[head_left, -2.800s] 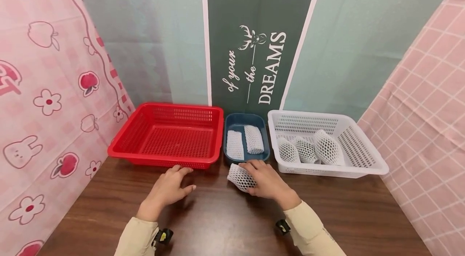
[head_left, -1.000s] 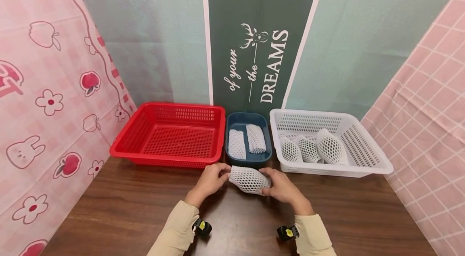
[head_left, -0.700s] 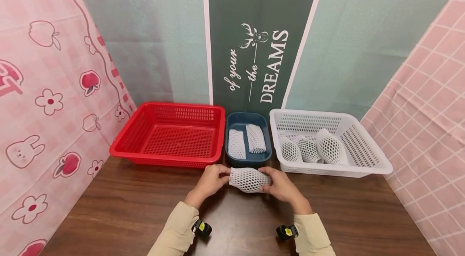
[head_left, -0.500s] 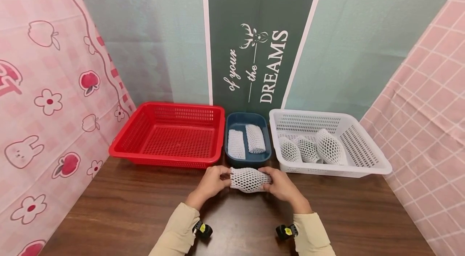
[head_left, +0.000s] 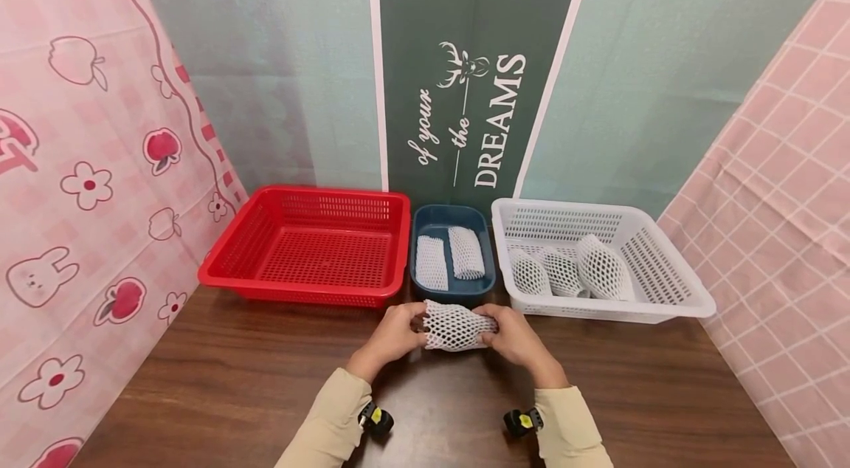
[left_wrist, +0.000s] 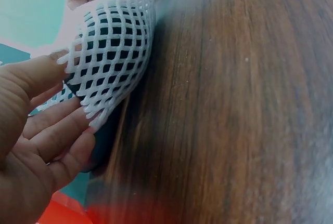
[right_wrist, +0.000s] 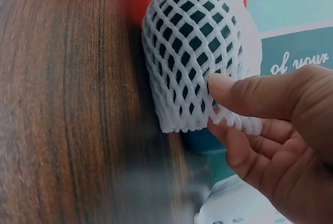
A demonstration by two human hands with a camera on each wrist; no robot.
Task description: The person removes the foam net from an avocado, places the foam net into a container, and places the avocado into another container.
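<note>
While both hands (head_left: 392,333) (head_left: 518,339), part-curled, grip opp. ends of wht net (head_left: 457,328), backdrop (head_left: 474,99) reads "of your the DREAMS".

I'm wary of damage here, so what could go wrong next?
The white foam net, its mesh stretched apart, might tear if the left hand and right hand pull hard. The dark item inside could slip out at the open end by the left hand. The blue bin sits close behind, so a sudden move might bump it.

Behind the mesh sleeve (head_left: 454,328), a tray (head_left: 441,221) sits between two baskets (head_left: 302,292).
</note>
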